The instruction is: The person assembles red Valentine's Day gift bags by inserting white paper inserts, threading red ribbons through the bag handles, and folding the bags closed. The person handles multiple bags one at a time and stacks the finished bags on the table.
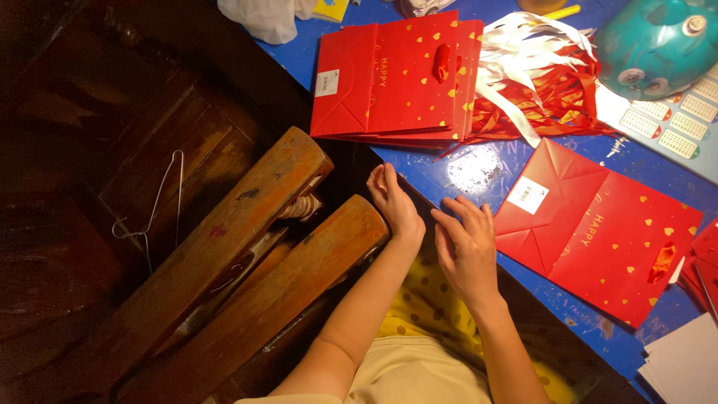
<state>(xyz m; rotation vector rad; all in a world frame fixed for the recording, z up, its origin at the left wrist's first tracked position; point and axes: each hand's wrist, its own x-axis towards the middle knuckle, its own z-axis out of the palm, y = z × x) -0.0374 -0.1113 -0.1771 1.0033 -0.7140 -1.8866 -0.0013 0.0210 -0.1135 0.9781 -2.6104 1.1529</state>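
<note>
Head view: red gift bags point(393, 75) and ribbons point(542, 82) crowd the blue table point(456, 176). Left hand point(394, 206) rests at its edge, seemingly empty, fingers together; right hand point(467, 247) lies spread beside a flat bag point(598, 232).

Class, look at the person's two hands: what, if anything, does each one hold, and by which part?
Nothing is held. The left hand rests at the blue table's edge; the right hand lies open beside the flat red paper bag, not touching it.

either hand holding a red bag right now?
No. Left hand and right hand rest empty at the table edge; single red bag lies apart.
</note>
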